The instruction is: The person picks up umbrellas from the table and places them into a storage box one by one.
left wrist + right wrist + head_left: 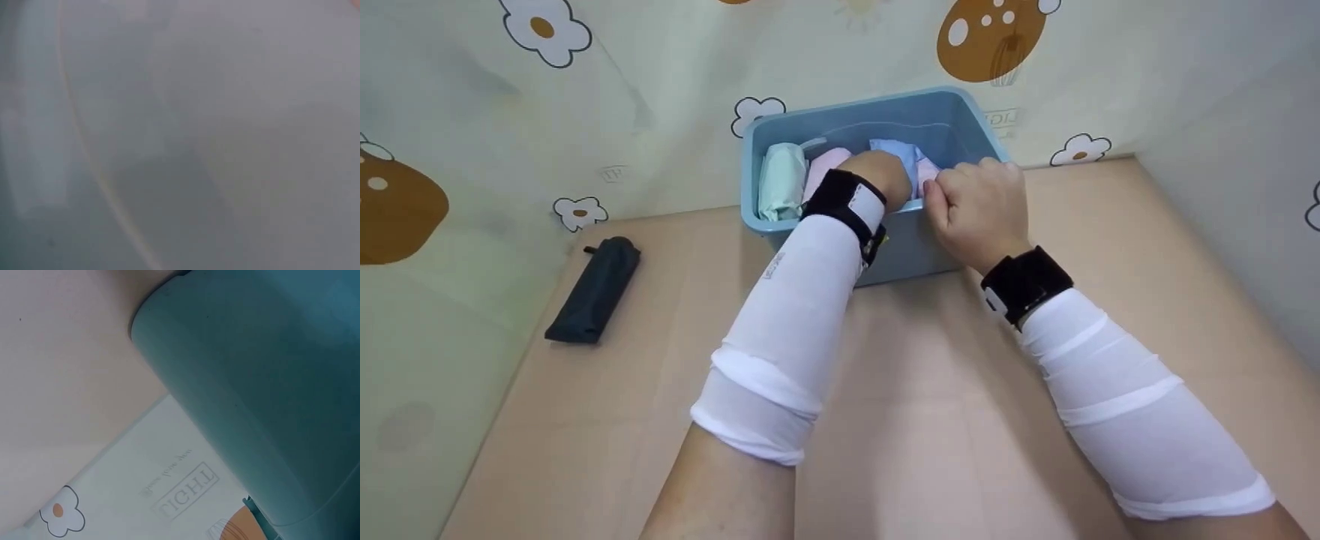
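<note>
A blue plastic bin (885, 244) stands against the wall, with soft folded bundles inside: a mint green one (782, 181), a pink one (825, 169) and a blue one (898, 154). My left hand (889, 176) reaches over the front rim into the bin among them; its fingers are hidden. At the front right corner, my right hand (982, 206) grips the rim with curled fingers. The left wrist view is a blur of a pale grey-blue surface. In the right wrist view the bin's outer wall (225, 382) fills the right side, without the hand.
A dark folded umbrella in its sleeve (596, 292) lies to the left on the beige tabletop (915, 420). Behind the bin rises a pale wall covering (660, 97) printed with flowers and brown spots.
</note>
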A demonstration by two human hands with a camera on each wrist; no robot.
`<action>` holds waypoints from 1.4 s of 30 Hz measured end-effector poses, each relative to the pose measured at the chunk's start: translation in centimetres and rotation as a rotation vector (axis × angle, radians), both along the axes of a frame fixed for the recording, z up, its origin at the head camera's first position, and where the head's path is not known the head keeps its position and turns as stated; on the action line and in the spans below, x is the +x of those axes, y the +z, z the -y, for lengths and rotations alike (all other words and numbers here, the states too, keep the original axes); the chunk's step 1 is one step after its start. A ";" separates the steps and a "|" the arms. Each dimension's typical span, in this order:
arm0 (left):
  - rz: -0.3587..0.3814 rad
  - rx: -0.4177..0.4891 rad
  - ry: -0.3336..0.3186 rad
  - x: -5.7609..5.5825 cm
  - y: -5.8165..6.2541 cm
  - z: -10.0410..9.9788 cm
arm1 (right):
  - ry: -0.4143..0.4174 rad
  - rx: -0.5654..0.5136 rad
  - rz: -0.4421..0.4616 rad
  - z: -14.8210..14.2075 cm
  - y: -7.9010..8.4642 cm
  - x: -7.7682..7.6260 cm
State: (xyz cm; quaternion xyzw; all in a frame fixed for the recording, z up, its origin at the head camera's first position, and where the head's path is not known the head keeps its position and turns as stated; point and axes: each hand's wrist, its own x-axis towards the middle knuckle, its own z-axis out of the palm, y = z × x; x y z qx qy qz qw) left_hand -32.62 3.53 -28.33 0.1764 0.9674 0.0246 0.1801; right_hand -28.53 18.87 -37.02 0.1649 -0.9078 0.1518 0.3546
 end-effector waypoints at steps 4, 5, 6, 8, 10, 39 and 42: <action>-0.036 0.037 0.028 0.1 -0.6 0.1 | 0.003 -0.004 0.009 0.1 0.0 0.1; -0.047 0.053 0.041 0.1 -0.8 0.2 | 0.003 -0.004 0.007 0.0 0.0 0.1; -0.057 0.073 0.053 0.2 -1.0 0.3 | 0.003 -0.005 0.006 0.0 0.0 0.2; -0.086 0.124 0.079 0.3 -1.5 0.5 | -0.001 -0.005 -0.001 -0.1 -0.1 0.2; -0.116 0.186 0.108 0.5 -1.9 0.7 | -0.008 -0.004 -0.006 -0.1 -0.3 0.3; -0.356 0.303 0.014 3.8 -4.0 15.5 | -0.029 -0.010 0.046 0.3 0.2 0.3; -0.318 0.330 0.053 4.1 -4.5 18.2 | -0.029 -0.009 0.047 0.5 0.2 0.4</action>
